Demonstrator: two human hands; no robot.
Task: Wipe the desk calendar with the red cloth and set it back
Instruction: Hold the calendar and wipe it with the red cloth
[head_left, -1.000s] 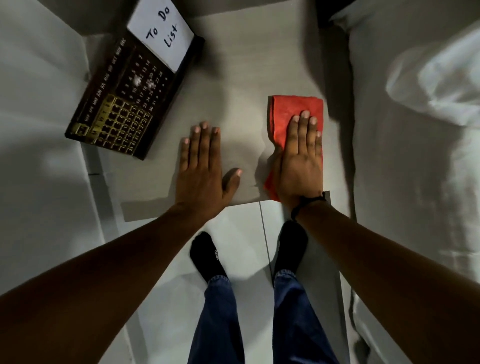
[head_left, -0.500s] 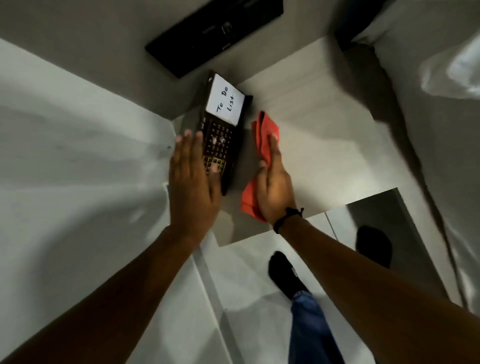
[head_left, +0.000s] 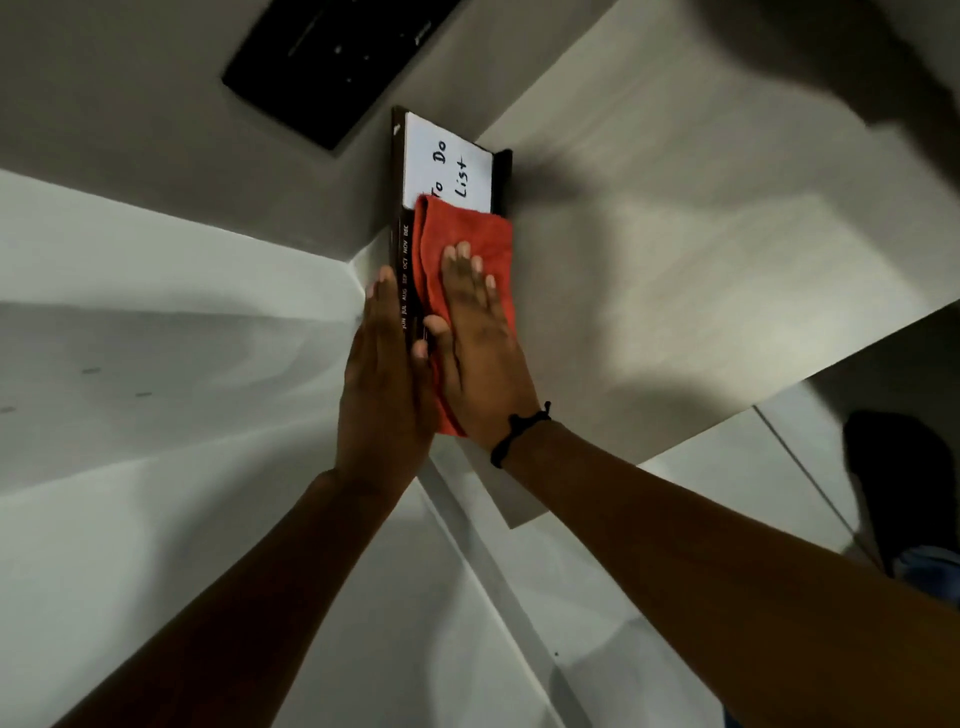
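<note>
The dark desk calendar (head_left: 402, 254) with a white "To Do List" card (head_left: 448, 169) lies at the far left corner of the pale table (head_left: 675, 260). The red cloth (head_left: 467, 239) is spread over the calendar's lower face, covering the date grid. My right hand (head_left: 478, 332) presses flat on the cloth, fingers together. My left hand (head_left: 382, 374) lies along the calendar's left edge with its thumb on the front corner, steadying it.
A black flat panel (head_left: 332, 57) hangs on the grey wall behind the calendar. White walls close in on the left. The table's front edge (head_left: 675, 452) runs to the right, with white floor and my dark sock (head_left: 893, 478) below it.
My right hand slid the red cloth from beside the calendar onto its face. My left hand shifted from on top of the calendar to its left edge. The view moved closer.
</note>
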